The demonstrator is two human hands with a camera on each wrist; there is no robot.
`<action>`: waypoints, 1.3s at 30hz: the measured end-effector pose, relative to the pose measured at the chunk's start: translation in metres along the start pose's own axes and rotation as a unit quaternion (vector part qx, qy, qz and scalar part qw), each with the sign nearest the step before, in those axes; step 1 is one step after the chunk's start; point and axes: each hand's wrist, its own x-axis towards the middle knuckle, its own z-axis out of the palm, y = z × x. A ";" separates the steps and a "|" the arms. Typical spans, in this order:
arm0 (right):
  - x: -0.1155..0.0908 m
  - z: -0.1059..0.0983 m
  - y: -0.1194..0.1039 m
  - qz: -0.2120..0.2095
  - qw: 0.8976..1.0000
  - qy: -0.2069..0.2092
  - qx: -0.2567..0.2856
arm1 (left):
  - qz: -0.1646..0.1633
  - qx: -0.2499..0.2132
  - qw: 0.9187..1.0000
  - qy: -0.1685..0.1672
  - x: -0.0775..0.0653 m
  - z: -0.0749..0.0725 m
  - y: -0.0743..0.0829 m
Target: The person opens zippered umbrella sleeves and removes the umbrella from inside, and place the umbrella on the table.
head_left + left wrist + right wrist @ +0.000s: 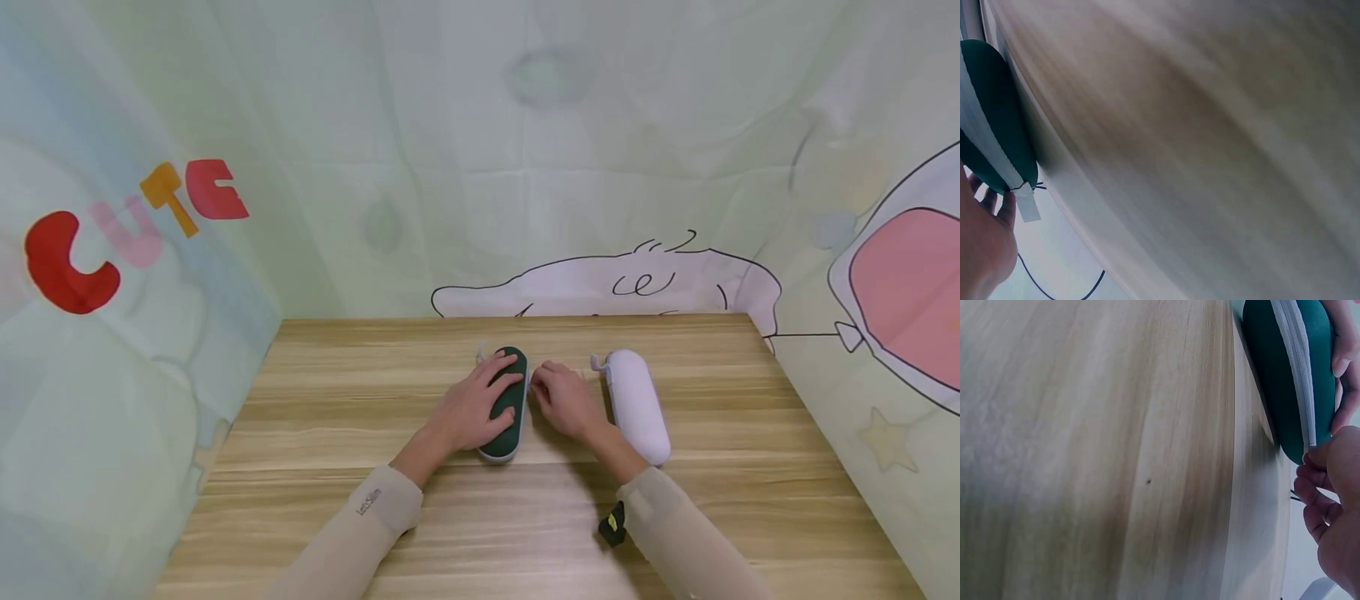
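A dark green zip case [501, 433] with rounded ends and a grey zipper [1299, 369] around its side lies lengthwise on the wooden table. Across its top rests my left hand [476, 408], fingers spread and pressing down. At the case's right side, my right hand [567, 400] has curled fingers, with thumb and forefinger pinched at the zipper; the zipper pull itself is hidden between them. A pale strap [1027, 205] sticks out from the case's far end, beside my left fingertips. Right of my right hand lies a similar white case [636, 408] with a small loop.
The wooden table [300, 467] ends at a printed cloth [337, 208] at the back and sides. A small black object with a yellow mark [613, 525] is by my right sleeve [682, 529].
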 end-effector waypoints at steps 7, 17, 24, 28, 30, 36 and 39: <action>-0.002 0.000 0.002 -0.014 1.000 0.000 0.006 | -0.002 -0.002 1.000 -0.001 0.000 -0.001 0.000; -0.004 -0.002 0.001 -0.040 0.999 0.004 0.006 | -0.001 -0.005 1.000 0.002 -0.001 0.000 0.000; -0.006 -0.002 0.000 -0.042 0.999 0.001 0.009 | 0.001 -0.007 1.000 0.005 -0.001 0.000 -0.001; -0.008 0.000 0.000 -0.038 0.999 -0.003 0.007 | 0.004 -0.011 1.000 0.009 -0.001 0.001 -0.001; -0.009 0.000 0.000 -0.038 0.999 -0.005 0.009 | 0.004 -0.012 1.000 0.009 -0.001 0.001 -0.001; -0.011 -0.002 -0.002 -0.040 0.999 -0.016 0.016 | 0.001 -0.014 1.000 0.009 0.000 0.002 -0.001; -0.012 -0.002 -0.003 -0.047 0.999 -0.017 0.015 | 0.000 -0.014 1.000 0.009 0.000 0.002 -0.001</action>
